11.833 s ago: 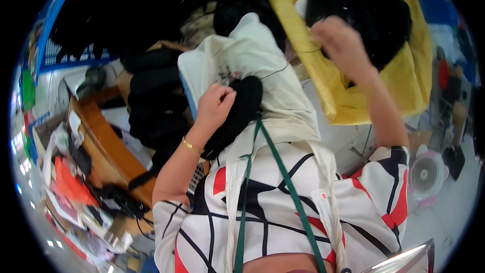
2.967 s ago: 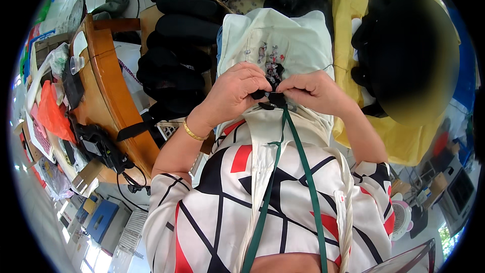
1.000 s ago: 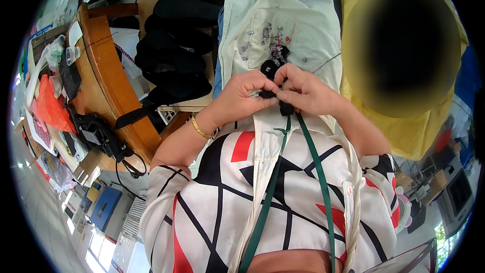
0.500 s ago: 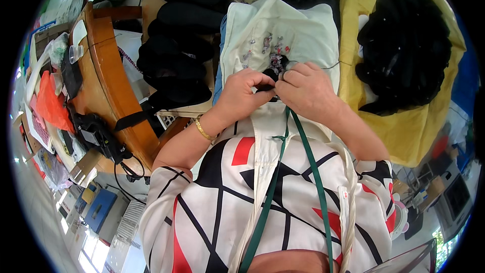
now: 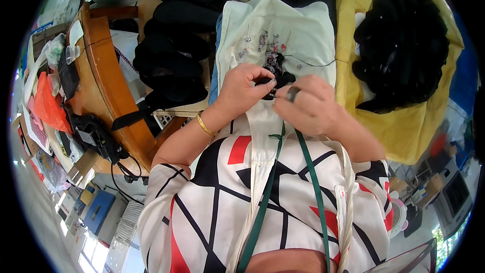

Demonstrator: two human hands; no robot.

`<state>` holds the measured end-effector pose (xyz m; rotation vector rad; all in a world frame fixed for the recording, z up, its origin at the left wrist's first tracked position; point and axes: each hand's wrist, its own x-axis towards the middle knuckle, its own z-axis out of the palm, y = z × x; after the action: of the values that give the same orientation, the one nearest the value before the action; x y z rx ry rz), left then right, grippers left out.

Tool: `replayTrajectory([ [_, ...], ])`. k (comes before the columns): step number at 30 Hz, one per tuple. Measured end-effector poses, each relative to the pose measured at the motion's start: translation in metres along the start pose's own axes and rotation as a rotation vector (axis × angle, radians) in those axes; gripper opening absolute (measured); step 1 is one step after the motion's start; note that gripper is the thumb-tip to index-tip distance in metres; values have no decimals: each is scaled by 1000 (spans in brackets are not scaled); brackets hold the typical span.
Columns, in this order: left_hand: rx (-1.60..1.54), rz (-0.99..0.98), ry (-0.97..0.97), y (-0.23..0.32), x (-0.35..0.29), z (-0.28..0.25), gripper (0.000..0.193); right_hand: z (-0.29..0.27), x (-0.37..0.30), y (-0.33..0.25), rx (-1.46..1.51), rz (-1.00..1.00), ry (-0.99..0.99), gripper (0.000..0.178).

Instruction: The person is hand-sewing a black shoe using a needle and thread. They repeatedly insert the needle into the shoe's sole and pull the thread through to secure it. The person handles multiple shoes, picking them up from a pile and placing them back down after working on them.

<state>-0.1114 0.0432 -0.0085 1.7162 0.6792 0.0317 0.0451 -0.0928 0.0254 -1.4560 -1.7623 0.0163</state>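
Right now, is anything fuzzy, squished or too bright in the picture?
Head view: the right hand looks smeared, the left hand clearer; head view again: the room bends near the round black edge; same head view: a white patch at lower left glares, and the black pile in the yellow bag is very dark.

No lettering, brand or number can be read anywhere in the frame. One marked item noted: a small white rectangular tag with a red mark (image 5: pixel 340 192), on the cream fabric apron strap (image 5: pixel 346 172), right of centre in the lower half; the mark is too small to make out. A white paper slip (image 5: pixel 76 32) at upper left, by the orange-brown wooden furniture frame (image 5: pixel 98 55), shows nothing legible. A grey rectangular panel (image 5: pixel 89 137) on the black boxy device with a cable (image 5: pixel 105 146), left of frame, is likewise unreadable.
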Motion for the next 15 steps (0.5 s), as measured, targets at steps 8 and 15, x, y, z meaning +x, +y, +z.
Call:
replayTrajectory([
  [8,30,98,34,3,0,-1,16,15,-10,14,-156,177,-144,26],
  [15,116,77,48,-12,2,4,18,13,11,-22,51,-195,-110,22],
])
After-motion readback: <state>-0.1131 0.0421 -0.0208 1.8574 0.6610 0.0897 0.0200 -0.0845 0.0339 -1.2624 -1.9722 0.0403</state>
